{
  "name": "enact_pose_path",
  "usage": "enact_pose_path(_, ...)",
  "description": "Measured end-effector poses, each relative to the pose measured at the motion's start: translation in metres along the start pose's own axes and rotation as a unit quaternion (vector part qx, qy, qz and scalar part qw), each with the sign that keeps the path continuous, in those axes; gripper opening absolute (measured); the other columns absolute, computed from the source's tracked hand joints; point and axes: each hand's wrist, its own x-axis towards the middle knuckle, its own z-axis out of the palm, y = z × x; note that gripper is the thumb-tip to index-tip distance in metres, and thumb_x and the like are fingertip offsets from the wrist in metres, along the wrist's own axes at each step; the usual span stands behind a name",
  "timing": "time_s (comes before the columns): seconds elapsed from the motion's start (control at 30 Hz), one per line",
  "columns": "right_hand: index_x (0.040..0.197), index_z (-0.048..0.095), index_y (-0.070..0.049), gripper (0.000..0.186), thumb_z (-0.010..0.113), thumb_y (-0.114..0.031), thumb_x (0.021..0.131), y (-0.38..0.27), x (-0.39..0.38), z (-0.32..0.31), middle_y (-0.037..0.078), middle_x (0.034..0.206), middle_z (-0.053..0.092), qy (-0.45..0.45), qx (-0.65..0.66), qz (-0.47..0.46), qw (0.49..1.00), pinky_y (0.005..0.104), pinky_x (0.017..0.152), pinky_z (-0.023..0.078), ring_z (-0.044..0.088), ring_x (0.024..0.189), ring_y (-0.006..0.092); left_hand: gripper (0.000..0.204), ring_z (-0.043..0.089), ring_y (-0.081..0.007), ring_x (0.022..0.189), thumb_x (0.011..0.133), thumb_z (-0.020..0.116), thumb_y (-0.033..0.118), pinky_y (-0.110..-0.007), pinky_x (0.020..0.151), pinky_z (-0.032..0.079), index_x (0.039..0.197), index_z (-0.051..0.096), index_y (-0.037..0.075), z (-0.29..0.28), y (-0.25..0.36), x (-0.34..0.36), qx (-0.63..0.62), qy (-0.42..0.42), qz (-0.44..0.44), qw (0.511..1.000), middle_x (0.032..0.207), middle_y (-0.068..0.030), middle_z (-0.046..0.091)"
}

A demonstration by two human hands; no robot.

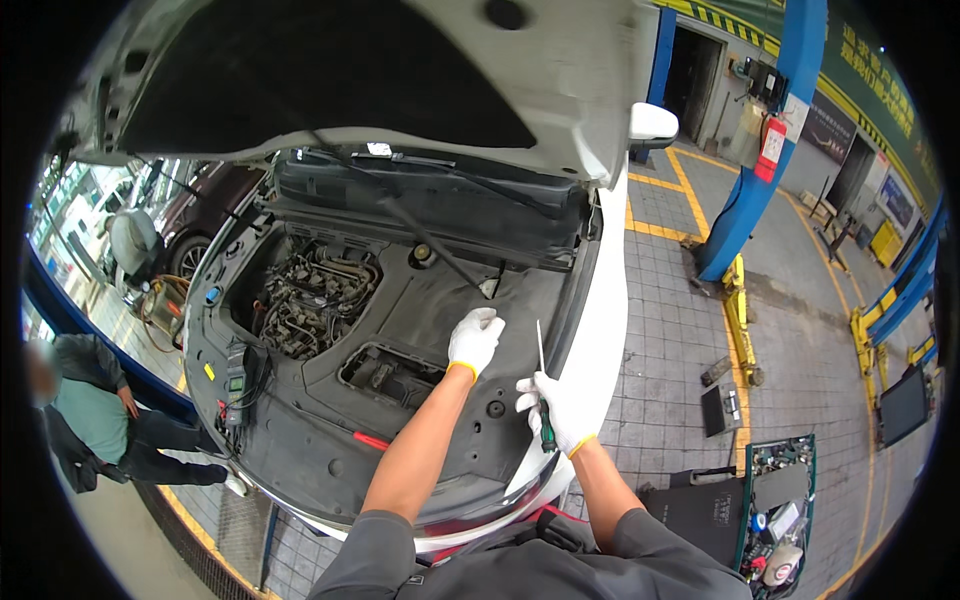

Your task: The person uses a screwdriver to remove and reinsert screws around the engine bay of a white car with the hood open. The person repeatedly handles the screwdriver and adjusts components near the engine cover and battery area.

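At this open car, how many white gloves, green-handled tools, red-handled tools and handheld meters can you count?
White gloves: 2 (left hand, right hand)
Green-handled tool: 1 (in right hand)
Red-handled tool: 1
Handheld meter: 1
Total: 5

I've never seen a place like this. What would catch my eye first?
Probably the raised hood filling the top, and the exposed engine below it, left of centre. Next, just right of centre, the white-gloved right hand holding a green-handled screwdriver. At upper right stands a blue post.
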Motion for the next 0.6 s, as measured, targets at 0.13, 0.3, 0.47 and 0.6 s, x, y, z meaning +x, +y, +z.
enact_pose_path(0.13, 0.125, 0.078, 0.000, 0.045, 0.054, -0.038, 0.123, -0.003, 0.002, -0.048, 0.011, 0.088, 0.082, -0.063, 0.009, -0.041, 0.997, 0.0273, 0.047, 0.051, 0.064, 0.052, 0.0137, 0.043, 0.075, -0.0171, 0.075, 0.102, 0.074, 0.017, -0.036, 0.071, 0.060, 0.141, 0.076, 0.000, 0.050, 0.005, 0.063, -0.005, 0.035, -0.038, 0.999, 0.105, -0.0117, 0.085)
enact_pose_path(0.3, 0.130, 0.074, 0.001, 0.047, 0.053, -0.040, 0.125, 0.005, -0.014, -0.096, 0.011, 0.092, 0.082, -0.154, 0.052, -0.007, 0.987, 0.0261, 0.054, 0.054, 0.066, 0.056, 0.0126, 0.038, 0.072, -0.0192, 0.073, 0.107, 0.065, 0.008, -0.038, 0.073, 0.061, 0.144, 0.072, -0.003, 0.081, -0.031, 0.137, -0.011, 0.144, -0.037, 0.989, 0.106, -0.0130, 0.083)
enact_pose_path(0.47, 0.136, 0.072, 0.007, 0.049, 0.050, -0.036, 0.127, 0.004, -0.032, -0.133, 0.012, 0.100, 0.082, -0.204, 0.079, 0.031, 0.975, 0.0269, 0.059, 0.055, 0.066, 0.060, 0.0121, 0.036, 0.077, -0.0234, 0.104, 0.105, 0.062, -0.001, -0.039, 0.083, 0.064, 0.140, 0.070, -0.001, 0.026, -0.076, 0.222, -0.081, 0.181, -0.104, 0.975, 0.121, -0.0164, 0.079)
enact_pose_path(0.6, 0.141, 0.069, 0.009, 0.047, 0.048, -0.030, 0.127, -0.009, -0.029, -0.175, 0.013, 0.103, 0.082, -0.183, 0.133, 0.060, 0.972, 0.0265, 0.063, 0.056, 0.067, 0.063, 0.0124, 0.029, 0.080, -0.0325, 0.112, 0.103, 0.071, 0.000, -0.043, 0.087, 0.070, 0.132, 0.073, -0.001, 0.065, -0.052, 0.260, -0.043, 0.185, -0.160, 0.969, 0.127, -0.0177, 0.078)
